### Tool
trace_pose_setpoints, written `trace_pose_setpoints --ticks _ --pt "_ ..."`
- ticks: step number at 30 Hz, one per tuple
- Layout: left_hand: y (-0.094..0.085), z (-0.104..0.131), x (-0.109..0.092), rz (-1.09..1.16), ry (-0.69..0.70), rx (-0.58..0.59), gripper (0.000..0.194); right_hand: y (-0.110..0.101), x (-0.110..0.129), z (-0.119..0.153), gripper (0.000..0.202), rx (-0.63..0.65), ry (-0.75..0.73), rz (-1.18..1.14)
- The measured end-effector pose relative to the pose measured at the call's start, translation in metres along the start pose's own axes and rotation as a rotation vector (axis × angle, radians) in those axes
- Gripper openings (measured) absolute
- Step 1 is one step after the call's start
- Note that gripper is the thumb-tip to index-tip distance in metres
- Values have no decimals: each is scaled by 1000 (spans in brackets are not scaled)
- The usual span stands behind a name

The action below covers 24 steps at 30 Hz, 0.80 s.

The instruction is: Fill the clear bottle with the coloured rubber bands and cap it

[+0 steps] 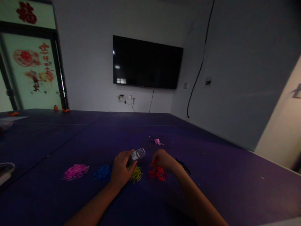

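Note:
My left hand (121, 167) is wrapped round a small clear bottle (138, 153), tilted with its open mouth to the upper right. A pale label shows on its side. Below it lies a pile of yellow-green rubber bands (136, 174), partly behind my fingers. My right hand (162, 159) pinches some red rubber bands at the top of the red pile (158, 174). The fingertips are partly hidden. Left of my left hand are a blue pile (102, 172) and a pink pile (75, 172). A black pile (183, 165) is partly behind my right wrist.
A pink cap with a loop (157, 141) lies beyond my hands on the purple surface (117, 131). At the left edge sits a white object (7, 175). Small orange items (55, 107) stand by the glass door. A television (148, 62) hangs on the far wall.

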<state>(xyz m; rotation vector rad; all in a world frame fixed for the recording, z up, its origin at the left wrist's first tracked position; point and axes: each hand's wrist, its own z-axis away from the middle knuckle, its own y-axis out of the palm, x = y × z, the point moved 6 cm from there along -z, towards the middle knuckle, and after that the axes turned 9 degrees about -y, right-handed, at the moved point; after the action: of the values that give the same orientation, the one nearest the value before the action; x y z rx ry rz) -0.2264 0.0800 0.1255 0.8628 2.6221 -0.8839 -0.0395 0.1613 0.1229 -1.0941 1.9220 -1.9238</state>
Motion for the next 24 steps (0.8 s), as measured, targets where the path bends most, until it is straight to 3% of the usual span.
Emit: trace_pose_setpoints --ticks 3,6,9,13,17,24 --pt "-1 0 2 1 -33 4 38 -11 -3 -10 24 26 44 -74" --pt "-2 -1 3 37 -74 -9 35 -35 5 -24 22 -2 50 -167" --pt "-2 -2 5 104 -137 -49 34 -65 23 -39 18 -81 3 -238" --pt "0 -2 11 199 -287 -50 32 -88 57 -53 17 -171 -82 -429" --pt "5 -1 14 265 -369 12 35 -91 81 -61 14 -273 -179 -525" --pt "14 5 17 361 -444 92 40 -80 77 -74 15 -389 -142 -505"
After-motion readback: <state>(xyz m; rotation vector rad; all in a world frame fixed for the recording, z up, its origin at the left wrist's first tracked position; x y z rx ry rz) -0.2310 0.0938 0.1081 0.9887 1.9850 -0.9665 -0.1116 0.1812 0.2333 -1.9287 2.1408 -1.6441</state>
